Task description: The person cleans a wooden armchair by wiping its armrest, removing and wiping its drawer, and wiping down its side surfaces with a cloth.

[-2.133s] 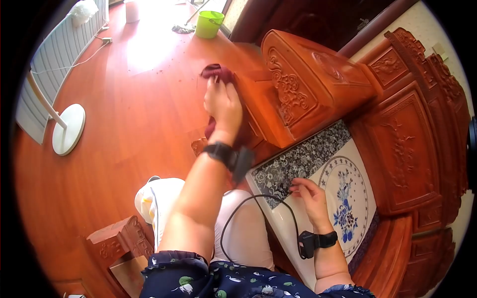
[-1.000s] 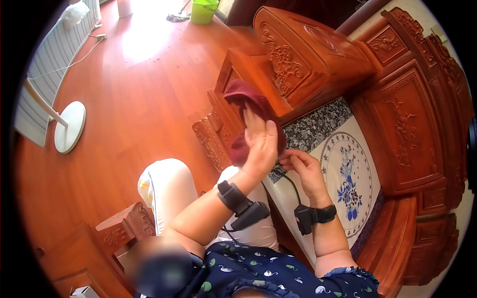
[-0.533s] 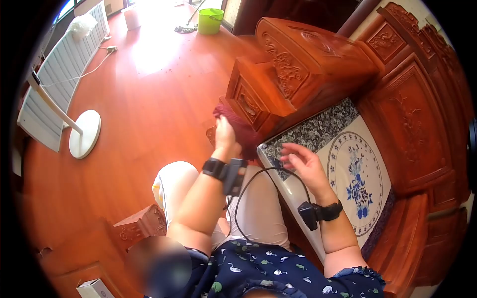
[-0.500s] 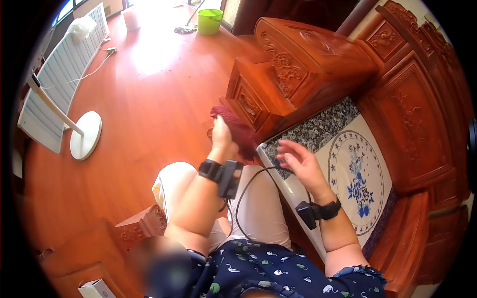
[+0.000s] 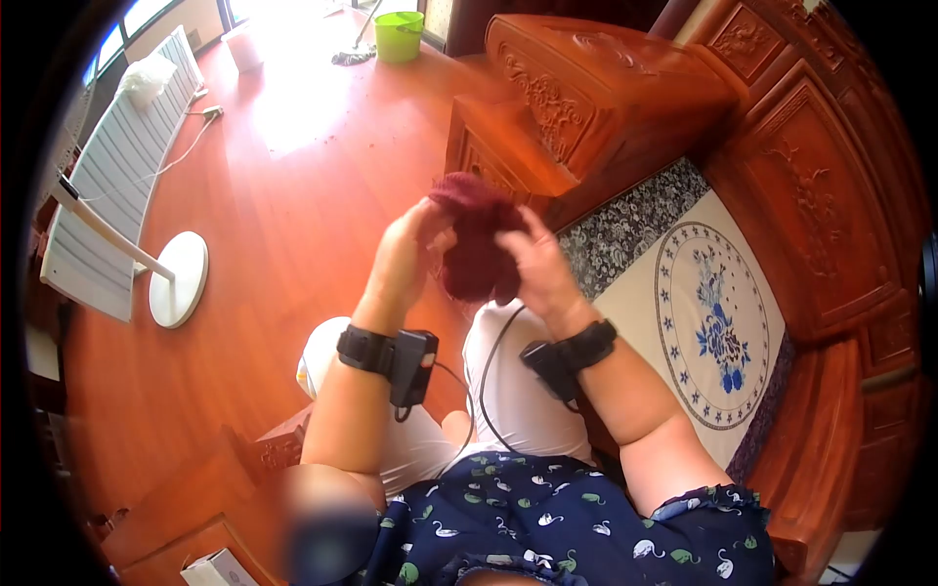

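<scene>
A crumpled dark red cloth (image 5: 477,239) is held up in front of my knees, between my two hands. My left hand (image 5: 403,259) grips its left side, fingers partly behind the fabric. On the other side, my right hand (image 5: 542,264) has its fingers bent against the cloth's right edge, slightly blurred. Each wrist wears a black strap with a small box, and a black cable (image 5: 479,381) runs between them over my lap.
A carved wooden sofa (image 5: 625,117) with a patterned seat cushion (image 5: 645,303) stands at my right. On the left are a white round-based stand (image 5: 179,283) and a white slatted panel (image 5: 112,210). A green bucket (image 5: 399,39) and a mop (image 5: 354,56) stand far ahead.
The dark red cloth has come up from beside the sofa to between my hands. My right hand has moved left from above the cushion and taken hold of it.
</scene>
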### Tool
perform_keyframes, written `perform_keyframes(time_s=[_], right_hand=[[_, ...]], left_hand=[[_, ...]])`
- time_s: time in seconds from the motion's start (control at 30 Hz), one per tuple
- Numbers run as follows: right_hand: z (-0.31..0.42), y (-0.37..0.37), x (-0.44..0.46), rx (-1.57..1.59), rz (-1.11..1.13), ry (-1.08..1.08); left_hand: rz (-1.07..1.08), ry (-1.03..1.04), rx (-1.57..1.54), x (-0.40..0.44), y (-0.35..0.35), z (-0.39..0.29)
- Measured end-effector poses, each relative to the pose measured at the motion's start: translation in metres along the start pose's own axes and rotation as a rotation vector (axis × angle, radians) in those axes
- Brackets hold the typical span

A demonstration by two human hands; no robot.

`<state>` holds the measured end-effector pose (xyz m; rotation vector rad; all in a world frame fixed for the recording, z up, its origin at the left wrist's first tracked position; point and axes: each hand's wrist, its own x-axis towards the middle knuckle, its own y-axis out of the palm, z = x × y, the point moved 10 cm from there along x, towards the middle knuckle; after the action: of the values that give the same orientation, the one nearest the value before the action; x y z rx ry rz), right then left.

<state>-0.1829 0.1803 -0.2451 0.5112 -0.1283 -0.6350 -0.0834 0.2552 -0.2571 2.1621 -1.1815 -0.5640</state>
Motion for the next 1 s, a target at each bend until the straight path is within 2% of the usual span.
perform_keyframes(time_s=[0.1, 0.2, 0.37, 0.43, 0.47, 0.5, 0.57, 0.63, 0.7, 0.73, 0.8, 0.93, 1.0], right_hand=[[0.053, 0.001, -0.013, 0.158, -0.028, -0.086], [0.107, -0.014, -0.034, 0.228, -0.015, -0.142], [0.171, -0.064, -0.076, 0.135, -0.100, -0.353], [0.174, -0.073, -0.087, 0.143, -0.124, -0.361], [0.174, -0.076, -0.091, 0.115, -0.160, -0.369], [0.173, -0.080, -0.096, 0.091, -0.197, -0.377], [0.169, -0.075, -0.100, 0.059, -0.177, -0.373], [0.159, -0.077, -0.099, 0.092, -0.182, -0.328], [0.154, -0.072, -0.098, 0.091, -0.174, -0.307], [0.148, -0.068, -0.095, 0.107, -0.139, -0.271], [0.140, -0.057, -0.091, 0.128, -0.066, -0.224], [0.127, -0.044, -0.083, 0.148, -0.046, -0.191], [0.122, -0.045, -0.082, 0.162, -0.040, -0.170]], left_hand=[[-0.063, 0.066, 0.284, 0.010, -0.031, -0.004], [-0.156, 0.069, 0.423, 0.027, -0.043, 0.010], [-0.042, 0.052, 0.595, 0.056, -0.018, 0.046], [-0.050, 0.249, 0.950, 0.065, -0.006, 0.044], [-0.024, 0.276, 1.068, 0.070, -0.003, 0.048], [-0.024, 0.281, 1.065, 0.070, -0.002, 0.049], [-0.081, 0.495, 1.214, 0.061, 0.008, 0.035], [-0.082, 0.520, 1.265, 0.060, 0.011, 0.030], [-0.048, 0.494, 1.497, 0.060, 0.019, 0.032], [-0.049, 0.494, 1.497, 0.057, 0.020, 0.027], [0.059, 0.503, 1.795, 0.051, 0.029, 0.028], [0.112, 0.405, 1.813, 0.046, 0.022, 0.028], [0.088, 0.512, 1.803, 0.044, 0.024, 0.023]])
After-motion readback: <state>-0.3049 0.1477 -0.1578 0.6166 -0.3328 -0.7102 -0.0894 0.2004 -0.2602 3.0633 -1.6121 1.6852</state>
